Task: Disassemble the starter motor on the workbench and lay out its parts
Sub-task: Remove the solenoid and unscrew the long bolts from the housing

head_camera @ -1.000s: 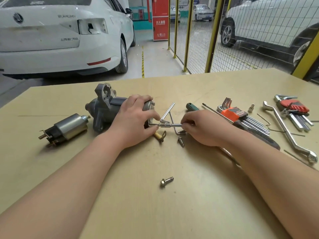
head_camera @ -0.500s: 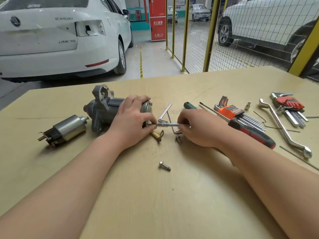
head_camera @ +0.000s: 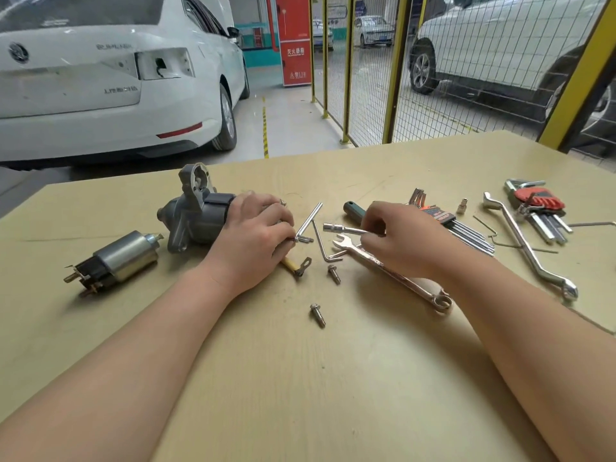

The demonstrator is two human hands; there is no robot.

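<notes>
The starter motor (head_camera: 196, 216) lies on its side on the workbench (head_camera: 300, 395), left of centre. Its long axis runs from 9 to 3 o'clock, with the nose housing at the 9 o'clock end. The left hand (head_camera: 253, 241) grips the 3 o'clock end, fingers curled over it. The right hand (head_camera: 400, 238) pinches a socket driver (head_camera: 346, 230) by its shaft. The driver's socket end points to 9 o'clock and is apart from the motor.

The solenoid (head_camera: 116, 261) lies near the motor at its 8 o'clock. A bent hex key (head_camera: 310, 221), a combination wrench (head_camera: 393, 275) and a bolt (head_camera: 333, 274) lie between and just below the hands. A second bolt (head_camera: 317, 315) lies further toward 6 o'clock.

The far workbench edge passes close behind the motor at 12 o'clock. Bare board opens toward 6 o'clock between the forearms. More tools crowd the 3 o'clock side.
</notes>
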